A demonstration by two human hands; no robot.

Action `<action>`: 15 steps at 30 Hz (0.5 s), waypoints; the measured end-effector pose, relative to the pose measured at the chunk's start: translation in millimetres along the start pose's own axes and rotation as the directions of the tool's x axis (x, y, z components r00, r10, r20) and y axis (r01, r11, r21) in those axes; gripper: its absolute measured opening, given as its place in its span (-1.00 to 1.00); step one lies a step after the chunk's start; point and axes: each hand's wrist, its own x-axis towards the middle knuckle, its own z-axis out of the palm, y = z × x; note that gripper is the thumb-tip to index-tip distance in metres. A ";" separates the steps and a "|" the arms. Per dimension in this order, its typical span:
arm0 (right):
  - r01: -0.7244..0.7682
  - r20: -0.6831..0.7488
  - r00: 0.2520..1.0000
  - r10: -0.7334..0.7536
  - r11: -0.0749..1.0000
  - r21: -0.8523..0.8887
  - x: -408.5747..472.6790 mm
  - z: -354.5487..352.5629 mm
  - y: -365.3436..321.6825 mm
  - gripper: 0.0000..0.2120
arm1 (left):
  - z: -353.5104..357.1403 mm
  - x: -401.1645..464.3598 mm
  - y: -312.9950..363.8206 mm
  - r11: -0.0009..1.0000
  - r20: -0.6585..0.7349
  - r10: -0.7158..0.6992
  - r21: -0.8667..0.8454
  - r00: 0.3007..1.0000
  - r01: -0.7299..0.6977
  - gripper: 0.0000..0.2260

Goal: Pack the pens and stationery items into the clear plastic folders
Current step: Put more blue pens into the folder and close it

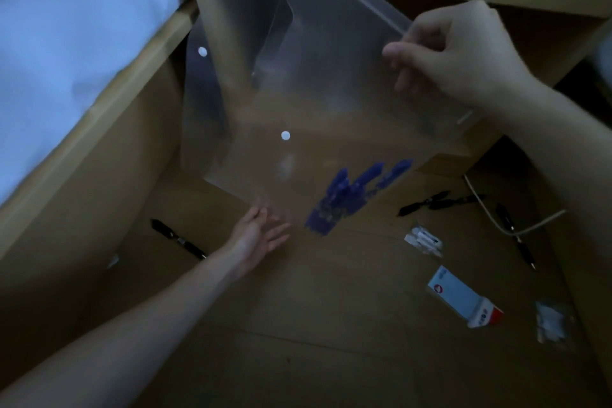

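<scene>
My right hand [457,53] pinches the upper right edge of a clear plastic folder [324,103] and holds it up, tilted, over the bottom of a large cardboard box. The folder has a white snap button and blue print near its lower edge. My left hand [256,237] is open, fingers spread, just under the folder's lower corner; contact cannot be told. A second clear folder [205,83] with a white button lies behind, against the box wall. Black pens lie at the left [177,238] and right [440,202], another pen [516,235] further right.
On the cardboard box floor [298,325] at the right lie a small clear packet [424,240], a white and red carton [463,298] and another small white packet [549,325]. A white cord [490,212] crosses the pens. Box walls [99,175] rise on the left and back.
</scene>
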 end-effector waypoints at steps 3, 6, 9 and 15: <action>-0.080 -0.003 0.997 0.080 0.994 0.080 -1.8 4.7 13.5 -0.87 | -1.7 -0.8 5.0 0.997 -0.039 0.029 0.075 0.999 -0.026 -0.82; -0.201 0.009 0.979 0.202 0.968 0.149 -16.5 13.8 34.1 -0.88 | -8.0 -1.9 7.8 0.980 -0.089 0.064 0.195 0.994 -0.046 -0.81; -0.349 0.040 0.936 0.349 0.909 0.229 -45.4 26.3 56.7 -0.84 | -18.1 -3.8 5.8 0.926 -0.122 0.144 0.367 0.982 -0.090 -0.82; -0.710 0.265 0.694 0.670 0.575 0.407 -151.1 71.3 98.8 -0.82 | -57.8 -15.0 -5.2 0.749 0.010 0.191 0.645 0.982 -0.152 -0.80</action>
